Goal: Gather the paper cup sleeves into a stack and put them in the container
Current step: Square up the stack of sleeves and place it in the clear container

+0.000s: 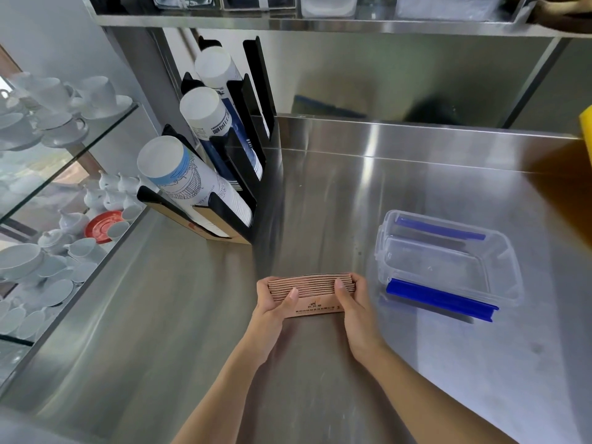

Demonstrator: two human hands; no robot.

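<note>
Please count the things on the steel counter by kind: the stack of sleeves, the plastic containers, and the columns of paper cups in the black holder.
Stack of cup sleeves, held by left hand and right hand: 1
Clear plastic container: 1
Columns of paper cups in the black holder: 3
Total: 5

Stainless steel desk (400, 174), brushed and glaring with soft reflected light, backed by a steel wall panel (368, 72) beneath an overhead steel shelf (288, 24). Left: glass display case (64, 161) with white cups, teapots, one red saucer (104, 226). Black cup dispenser rack (243, 139) at the desk's far-left corner.
</note>
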